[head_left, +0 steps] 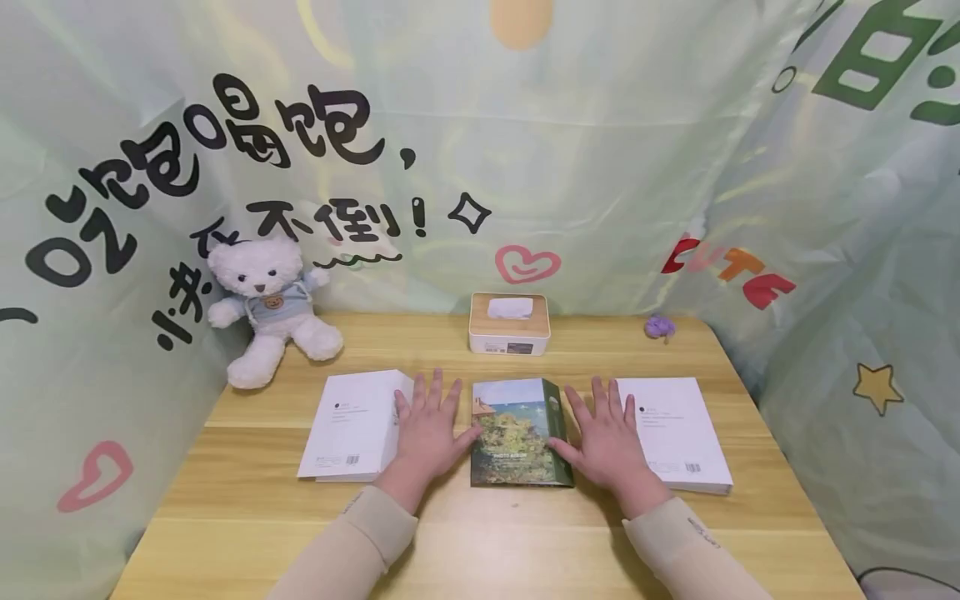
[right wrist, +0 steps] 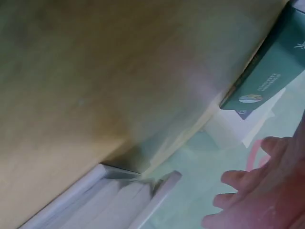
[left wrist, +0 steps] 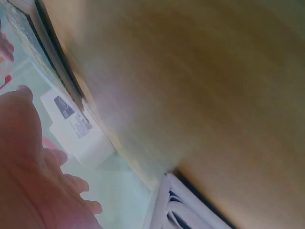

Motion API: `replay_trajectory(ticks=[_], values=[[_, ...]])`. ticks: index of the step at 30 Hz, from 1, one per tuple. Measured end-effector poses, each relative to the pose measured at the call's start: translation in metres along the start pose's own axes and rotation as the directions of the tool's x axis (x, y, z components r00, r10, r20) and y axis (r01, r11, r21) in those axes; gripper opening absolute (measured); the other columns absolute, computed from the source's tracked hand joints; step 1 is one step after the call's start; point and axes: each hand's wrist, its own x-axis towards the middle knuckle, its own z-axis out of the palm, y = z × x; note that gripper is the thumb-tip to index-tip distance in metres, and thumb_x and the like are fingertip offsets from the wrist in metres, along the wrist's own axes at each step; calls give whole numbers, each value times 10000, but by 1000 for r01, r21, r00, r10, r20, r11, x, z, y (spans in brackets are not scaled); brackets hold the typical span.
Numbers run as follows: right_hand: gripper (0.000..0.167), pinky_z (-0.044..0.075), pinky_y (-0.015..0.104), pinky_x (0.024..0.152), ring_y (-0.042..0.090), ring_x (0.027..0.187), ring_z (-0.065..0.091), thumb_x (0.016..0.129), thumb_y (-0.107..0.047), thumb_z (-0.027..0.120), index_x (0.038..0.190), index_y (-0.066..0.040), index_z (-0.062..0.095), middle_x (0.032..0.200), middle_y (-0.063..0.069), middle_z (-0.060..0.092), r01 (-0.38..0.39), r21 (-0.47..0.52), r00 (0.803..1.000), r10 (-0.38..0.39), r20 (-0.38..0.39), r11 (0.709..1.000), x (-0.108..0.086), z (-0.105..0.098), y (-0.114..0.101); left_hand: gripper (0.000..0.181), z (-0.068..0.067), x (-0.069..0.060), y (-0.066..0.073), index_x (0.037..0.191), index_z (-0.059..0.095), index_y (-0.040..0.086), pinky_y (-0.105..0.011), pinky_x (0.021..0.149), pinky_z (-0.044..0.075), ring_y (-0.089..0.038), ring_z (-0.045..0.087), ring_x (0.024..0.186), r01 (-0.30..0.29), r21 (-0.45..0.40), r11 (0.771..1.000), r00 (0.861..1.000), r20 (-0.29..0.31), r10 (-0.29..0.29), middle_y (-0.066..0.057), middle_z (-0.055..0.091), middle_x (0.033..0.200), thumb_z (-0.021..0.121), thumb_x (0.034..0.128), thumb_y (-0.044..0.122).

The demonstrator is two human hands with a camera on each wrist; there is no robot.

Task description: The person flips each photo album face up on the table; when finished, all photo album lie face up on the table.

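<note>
A photo album (head_left: 512, 433) with a landscape cover and a dark green spine (right wrist: 267, 78) lies in the middle of the table. My left hand (head_left: 429, 429) is spread with straight fingers between it and a white book (head_left: 352, 421) on the left. On the album's other side, my right hand (head_left: 606, 437) has its fingers spread too, close to a second white book (head_left: 678, 425). Neither hand grips anything. Both wrist views show the hands raised off the tabletop; whether the thumbs touch the album I cannot tell. Page edges of the left book (left wrist: 186, 212) show in the left wrist view.
A tissue box (head_left: 510, 329) stands at the table's back edge. To its right lies a small purple item (head_left: 660, 327). A white teddy bear (head_left: 273, 300) in a blue top sits at the back left corner. Printed cloth hangs around the wooden table (head_left: 517, 550).
</note>
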Motion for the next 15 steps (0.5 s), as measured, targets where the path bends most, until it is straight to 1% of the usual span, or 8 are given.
replay_trajectory(ticks=[2,4,7,11,13,15], values=[[950,66,765,1215,594,1546,89,936,-713,634,1654,-147,378,1688,341,188,14,2,1000,-14,-19,1000,2,-1,-3,925,-2,1,1,1688,294,187,-744,1220,1,-468,75,1598,-4,-5,1000,1000,0,4,-159,115,1762,474,989,766],[935,87,760,1217,592,1545,105,943,-697,642,1647,-136,388,1678,346,213,31,11,999,-31,-39,999,6,-3,-9,923,-5,1,0,1685,298,170,-746,1222,14,-460,75,1600,-3,-28,1000,1000,-8,3,-159,112,1761,502,991,744],[909,147,758,1211,583,1538,156,951,-657,665,1627,-109,408,1657,345,268,56,15,996,-55,-65,998,11,-7,-20,929,-13,1,-5,1686,280,138,-755,1221,52,-451,78,1600,13,-82,997,999,-47,-17,-164,92,1759,562,995,691],[878,260,719,1200,545,1514,279,946,-610,709,1589,-69,455,1622,316,361,80,30,994,-77,-78,996,14,-19,-38,953,-34,-4,-17,1679,245,63,-759,1212,129,-472,109,1589,48,-199,979,991,-113,-71,-199,96,1749,651,995,588],[860,317,684,1191,515,1481,365,939,-583,736,1562,-43,491,1587,303,424,97,55,992,-92,-86,994,15,-26,-48,957,-48,-8,-26,1666,253,20,-754,1206,168,-495,136,1576,62,-251,966,986,-136,-99,-223,111,1744,693,988,531],[819,354,660,1178,490,1433,440,936,-534,762,1526,-16,525,1541,294,483,111,94,990,-102,-101,989,17,-29,-61,939,-60,-13,-39,1652,278,-3,-749,1202,201,-517,150,1563,80,-294,952,981,-148,-128,-239,122,1741,714,984,493]])
